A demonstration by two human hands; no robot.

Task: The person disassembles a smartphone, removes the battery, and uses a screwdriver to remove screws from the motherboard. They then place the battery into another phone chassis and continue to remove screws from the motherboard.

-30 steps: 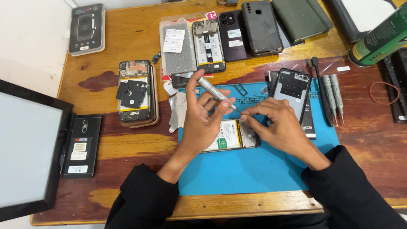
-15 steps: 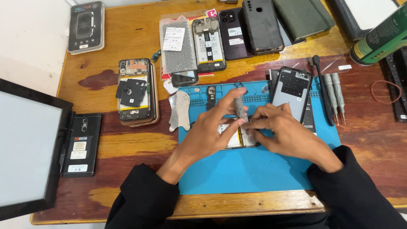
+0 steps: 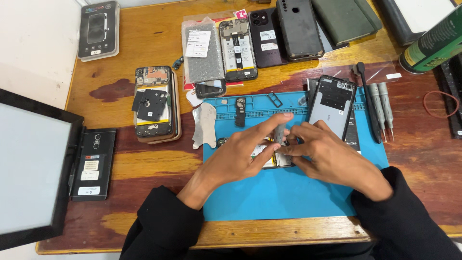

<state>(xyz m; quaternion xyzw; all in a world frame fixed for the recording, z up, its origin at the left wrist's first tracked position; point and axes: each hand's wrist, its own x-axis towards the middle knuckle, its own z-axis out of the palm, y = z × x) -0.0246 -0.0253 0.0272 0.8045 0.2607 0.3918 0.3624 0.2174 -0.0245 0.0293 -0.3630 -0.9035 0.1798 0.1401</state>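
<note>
Your left hand [image 3: 240, 156] and right hand [image 3: 327, 156] meet over the middle of the blue work mat [image 3: 288, 197], on top of an opened phone [image 3: 269, 156] that lies flat there and is mostly hidden beneath them. Your left fingers [image 3: 276, 121] are pressed together and pinch a small grey metal tool [image 3: 279, 135] that stands upright on the phone; your right fingers [image 3: 296, 131] curl in close and touch the same tool and the phone's edge. Just right and far of your hands, a grey phone back cover [image 3: 332, 105] lies on the mat. Right of that, a black screwdriver [image 3: 368, 103] and two silver screwdriver bits lie on the wooden surface [image 3: 144, 166]. To the left, another opened phone [image 3: 153, 103] rests on the surface, and a silver metal plate [image 3: 205, 125] lies at the mat's left edge.
</note>
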